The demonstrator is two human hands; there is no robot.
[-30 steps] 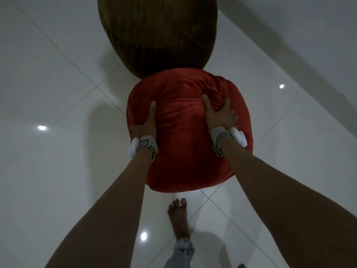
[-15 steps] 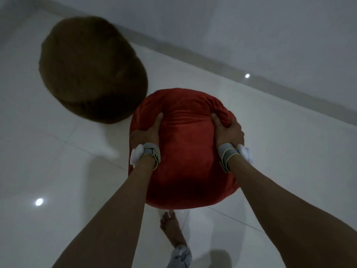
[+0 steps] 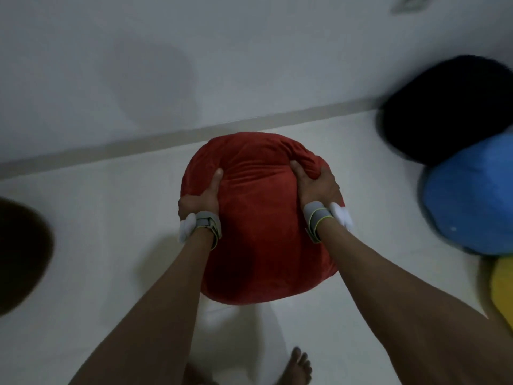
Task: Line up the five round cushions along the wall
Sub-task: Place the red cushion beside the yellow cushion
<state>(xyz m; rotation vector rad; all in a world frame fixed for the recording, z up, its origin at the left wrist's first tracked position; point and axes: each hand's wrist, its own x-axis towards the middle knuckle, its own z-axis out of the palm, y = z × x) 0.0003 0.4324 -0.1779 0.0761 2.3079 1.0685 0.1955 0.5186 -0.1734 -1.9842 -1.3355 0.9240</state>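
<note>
I carry a round red cushion (image 3: 258,218) off the floor in front of me, close to the wall (image 3: 194,65). My left hand (image 3: 201,197) grips its left side, thumb on top. My right hand (image 3: 313,184) grips its right upper edge and bunches the fabric. A brown cushion (image 3: 19,257) lies at the left edge of view. On the right, a black cushion (image 3: 444,107) sits against the wall, a blue cushion (image 3: 472,195) is in front of it, and a yellow cushion (image 3: 503,284) shows at the edge.
A grey skirting strip (image 3: 138,145) runs along the foot of the wall. White tiled floor (image 3: 97,218) lies between the brown cushion and the black one. My bare foot (image 3: 298,365) stands below the red cushion.
The view has swung right to face the wall. The brown cushion slid to the far left, and the black, blue and yellow cushions came into view. Both hands kept their hold.
</note>
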